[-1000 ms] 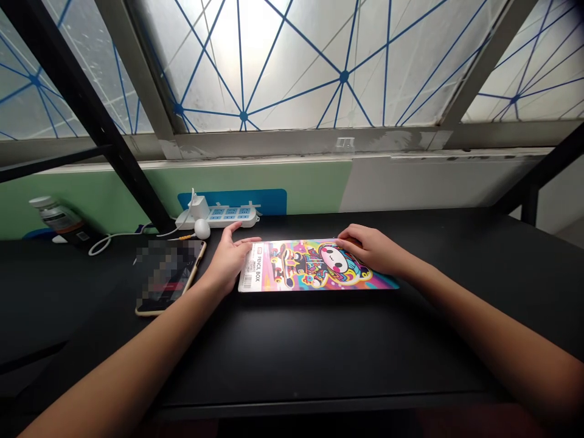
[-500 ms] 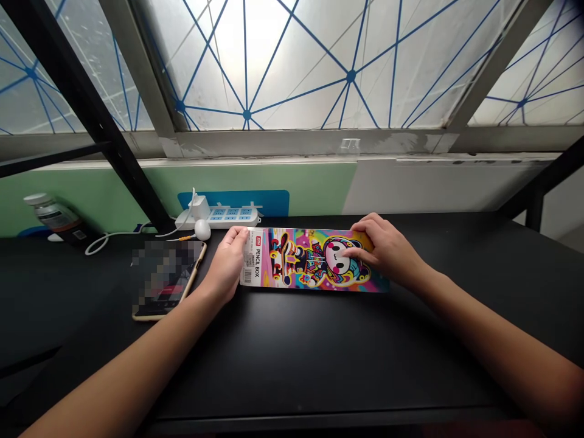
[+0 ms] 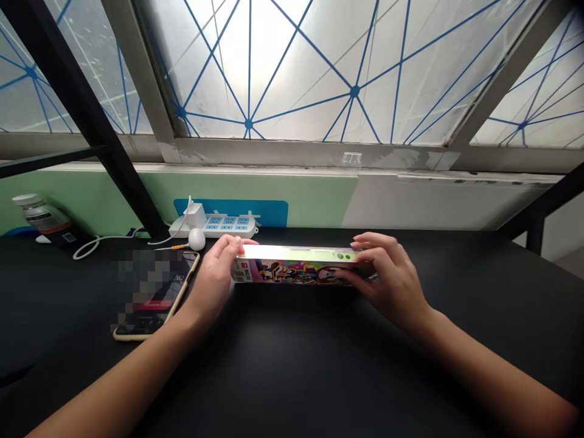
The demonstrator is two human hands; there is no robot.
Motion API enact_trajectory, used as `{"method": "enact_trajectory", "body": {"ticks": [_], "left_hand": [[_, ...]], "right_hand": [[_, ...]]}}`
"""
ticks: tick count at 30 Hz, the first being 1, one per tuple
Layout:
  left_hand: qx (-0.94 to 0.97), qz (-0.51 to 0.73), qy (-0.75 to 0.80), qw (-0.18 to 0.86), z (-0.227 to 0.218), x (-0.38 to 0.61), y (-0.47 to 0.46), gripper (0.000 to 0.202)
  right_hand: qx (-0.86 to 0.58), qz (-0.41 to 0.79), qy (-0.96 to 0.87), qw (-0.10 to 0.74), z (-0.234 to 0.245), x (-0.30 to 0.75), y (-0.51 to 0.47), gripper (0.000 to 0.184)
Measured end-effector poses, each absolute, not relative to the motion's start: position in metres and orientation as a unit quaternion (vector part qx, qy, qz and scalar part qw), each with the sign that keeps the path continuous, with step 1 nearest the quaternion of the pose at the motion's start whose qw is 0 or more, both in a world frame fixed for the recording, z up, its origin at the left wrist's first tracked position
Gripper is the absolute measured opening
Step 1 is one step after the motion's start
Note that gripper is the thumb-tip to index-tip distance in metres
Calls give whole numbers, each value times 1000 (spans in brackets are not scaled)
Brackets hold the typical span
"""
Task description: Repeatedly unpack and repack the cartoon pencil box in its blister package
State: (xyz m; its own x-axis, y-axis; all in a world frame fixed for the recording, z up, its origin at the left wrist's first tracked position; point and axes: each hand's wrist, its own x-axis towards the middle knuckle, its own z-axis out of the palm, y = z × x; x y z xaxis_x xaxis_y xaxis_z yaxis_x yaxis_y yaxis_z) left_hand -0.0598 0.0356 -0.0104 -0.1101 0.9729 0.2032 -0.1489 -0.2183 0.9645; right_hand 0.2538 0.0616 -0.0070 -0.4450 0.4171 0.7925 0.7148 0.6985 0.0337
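A colourful pencil box (image 3: pixel 292 272), printed with a cartoon figure, is held lengthwise between my two hands over the black desk. Its pale long side (image 3: pixel 296 253) faces up, and the printed face is tilted steeply towards me. My left hand (image 3: pixel 218 274) is closed round the left end, with fingers behind it and the thumb near the top edge. At the right end, my right hand (image 3: pixel 387 267) grips the box, thumb on the printed face and fingers over the top. The box's back and underside are hidden.
Left of the box lies a phone (image 3: pixel 155 301) in a light-edged case. Behind it are a white power strip (image 3: pixel 230 226) with a plugged-in charger (image 3: pixel 196 216), a round white object (image 3: pixel 197 239) and a cable. A bottle (image 3: pixel 45 219) stands far left. Black frame bars (image 3: pixel 91 115) rise at both sides.
Both hands have tipped the pencil box, so its pale long side shows and the printed face looks foreshortened. The box sits slightly further left in view. The camera view has shifted a little.
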Motion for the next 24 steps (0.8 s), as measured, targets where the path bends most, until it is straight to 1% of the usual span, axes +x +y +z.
{"method": "enact_trajectory", "body": {"ticks": [3,9,14,17,18,21,24], "left_hand": [[516,573,440,461,-8,-65,37,25],[560,540,443,447,-3,-66,34,23],[568,531,432,458,-1,-62,28,13],[557,547,427,457,-5,-61,27,13],[553,553,424,457,-6,-62,28,13],[549,563,410,463,-7,-64,29,14],[562,524,393,505,-2,-68,31,20]], "right_hand": [[-367,-160,-841,364,0,255,56,19],[-389,-155,-858,298,10,255,41,14],[-390,-121,-867,287,9,252,35,16],[-390,-128,-863,294,5,250,35,8],[-389,-131,-863,293,4,249,35,8],[-391,-139,-866,281,4,247,35,18],[-391,-134,-868,274,7,248,35,20]]}}
